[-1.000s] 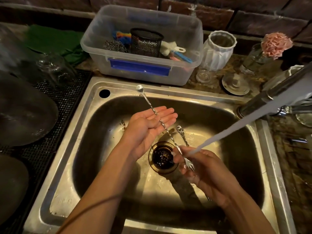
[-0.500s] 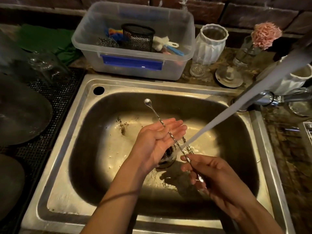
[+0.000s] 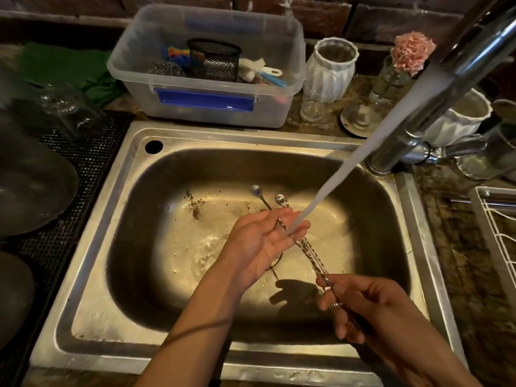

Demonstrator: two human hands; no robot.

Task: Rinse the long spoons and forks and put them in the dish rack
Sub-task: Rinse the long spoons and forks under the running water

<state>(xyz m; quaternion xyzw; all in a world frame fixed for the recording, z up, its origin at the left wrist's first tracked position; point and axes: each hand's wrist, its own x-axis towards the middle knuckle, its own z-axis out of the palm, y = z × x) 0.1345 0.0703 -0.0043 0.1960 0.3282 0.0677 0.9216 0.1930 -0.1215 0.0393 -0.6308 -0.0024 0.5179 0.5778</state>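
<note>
Over the steel sink (image 3: 125, 247), my right hand (image 3: 368, 305) is shut on the near ends of two long twisted-handle spoons (image 3: 310, 254). Their small bowls (image 3: 255, 189) point away toward the back of the basin. My left hand (image 3: 265, 241) lies flat and palm-up under the shafts, fingers apart, touching them. A stream of water (image 3: 349, 169) from the tap (image 3: 458, 68) lands on the shafts and my left fingers. The white wire dish rack (image 3: 499, 233) shows at the right edge.
A clear plastic tub (image 3: 206, 107) with scourers, a mesh cup and brushes stands behind the sink. White ribbed vases (image 3: 329, 68), glasses and a pink flower (image 3: 411, 51) line the back right. Dark pans (image 3: 30, 191) and a glass sit on a black mat at left.
The spoons and both hands have shifted right and nearer in the basin, so the water now falls on the shafts over my left fingers. A second spoon bowl shows beside the first.
</note>
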